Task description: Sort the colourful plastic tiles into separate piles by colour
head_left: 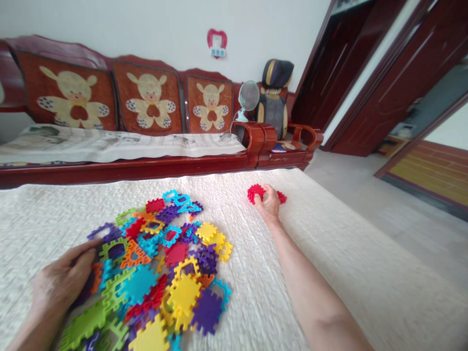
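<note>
A heap of plastic interlocking tiles with notched edges [175,253] lies on the table, in yellow, purple, red, blue, green and orange. My left hand [64,278] rests against the heap's left side, fingers stretched out and touching tiles there; its lower fingers are partly hidden. Beyond the heap to the right, my right hand [269,202] has thumb and fingers on a red interlocking tile [255,193] at the tabletop. Another red piece [281,197] shows just right of those fingers, partly covered by them.
A pale textured cloth covers the table [234,195]. Behind it stands a dark red wooden sofa [146,168] with bear-patterned cushions [148,97]. A small fan [249,96] and an armchair [285,158] are at the back right, near dark red doors [383,92].
</note>
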Tool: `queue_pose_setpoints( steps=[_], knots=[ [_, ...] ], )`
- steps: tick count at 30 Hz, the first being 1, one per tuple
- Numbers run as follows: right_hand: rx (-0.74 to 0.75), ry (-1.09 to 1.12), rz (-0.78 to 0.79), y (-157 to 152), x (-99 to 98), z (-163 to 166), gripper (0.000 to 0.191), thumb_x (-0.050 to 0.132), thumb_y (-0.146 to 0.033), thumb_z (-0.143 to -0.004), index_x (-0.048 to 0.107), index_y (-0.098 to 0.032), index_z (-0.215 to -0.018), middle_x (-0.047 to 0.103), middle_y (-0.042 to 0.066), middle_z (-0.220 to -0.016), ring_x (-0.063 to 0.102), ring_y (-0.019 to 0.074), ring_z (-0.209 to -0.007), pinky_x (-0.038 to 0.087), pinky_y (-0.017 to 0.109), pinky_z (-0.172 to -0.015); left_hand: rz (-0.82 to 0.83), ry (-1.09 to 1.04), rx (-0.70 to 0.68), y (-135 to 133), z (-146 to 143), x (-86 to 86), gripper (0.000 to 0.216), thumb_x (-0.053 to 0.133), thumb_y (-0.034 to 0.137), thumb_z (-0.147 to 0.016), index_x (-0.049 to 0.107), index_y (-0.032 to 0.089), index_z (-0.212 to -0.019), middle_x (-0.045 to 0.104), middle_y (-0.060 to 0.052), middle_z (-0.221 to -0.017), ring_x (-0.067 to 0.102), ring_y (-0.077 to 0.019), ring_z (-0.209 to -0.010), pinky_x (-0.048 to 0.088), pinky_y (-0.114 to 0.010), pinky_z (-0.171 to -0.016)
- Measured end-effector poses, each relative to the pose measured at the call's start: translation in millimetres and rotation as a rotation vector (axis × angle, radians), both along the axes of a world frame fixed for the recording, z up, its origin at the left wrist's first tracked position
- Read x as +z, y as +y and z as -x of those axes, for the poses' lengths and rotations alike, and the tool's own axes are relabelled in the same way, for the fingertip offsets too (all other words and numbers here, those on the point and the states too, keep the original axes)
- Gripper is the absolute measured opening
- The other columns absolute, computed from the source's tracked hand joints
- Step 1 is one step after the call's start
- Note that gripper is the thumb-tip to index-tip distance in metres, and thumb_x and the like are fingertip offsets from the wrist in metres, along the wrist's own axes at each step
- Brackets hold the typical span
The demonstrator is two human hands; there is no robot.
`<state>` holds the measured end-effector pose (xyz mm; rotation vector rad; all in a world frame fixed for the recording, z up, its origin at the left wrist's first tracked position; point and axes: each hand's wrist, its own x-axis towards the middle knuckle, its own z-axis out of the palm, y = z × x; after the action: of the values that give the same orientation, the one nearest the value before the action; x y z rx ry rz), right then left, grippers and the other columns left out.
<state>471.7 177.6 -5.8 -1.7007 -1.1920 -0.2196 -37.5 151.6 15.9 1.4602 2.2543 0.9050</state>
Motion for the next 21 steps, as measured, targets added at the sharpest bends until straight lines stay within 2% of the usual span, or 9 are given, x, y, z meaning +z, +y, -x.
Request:
queue_pose_setpoints(
  steps=[9,21],
  knots=[
    [0.007,-0.016,0.026,2.7,-1.4,-0.7,0.048,0.056,-0.035,-0.075,0.056,-0.015,-0.119,0.066,0.015,-0.112,0.059,0.0288,-0.108,0.042,0.047,-0.101,0.006,-0.03,-0.007,-3.1,-4.7,6.0,0.044,0.047,0.055,-0.071,0.073,0.033,-0.098,0.073,0.001,-0.09,0.067,-0.0249,-0.088,0.052,-0.036,-0.082],
    [0.009,-0.022,0.046,3.5,-4.3,-1.8,0.05,0.056,-0.038,-0.077,0.055,-0.015,-0.121,0.065,0.015,-0.114,0.058,0.0291,-0.109,0.042,0.048,-0.1,0.0,0.001,-0.015,-0.6,1.8,0.1,0.041,0.05,0.053,-0.071,0.075,0.036,-0.099,0.074,0.004,-0.089,0.066,-0.0221,-0.076,0.052,-0.033,-0.068]
  ],
)
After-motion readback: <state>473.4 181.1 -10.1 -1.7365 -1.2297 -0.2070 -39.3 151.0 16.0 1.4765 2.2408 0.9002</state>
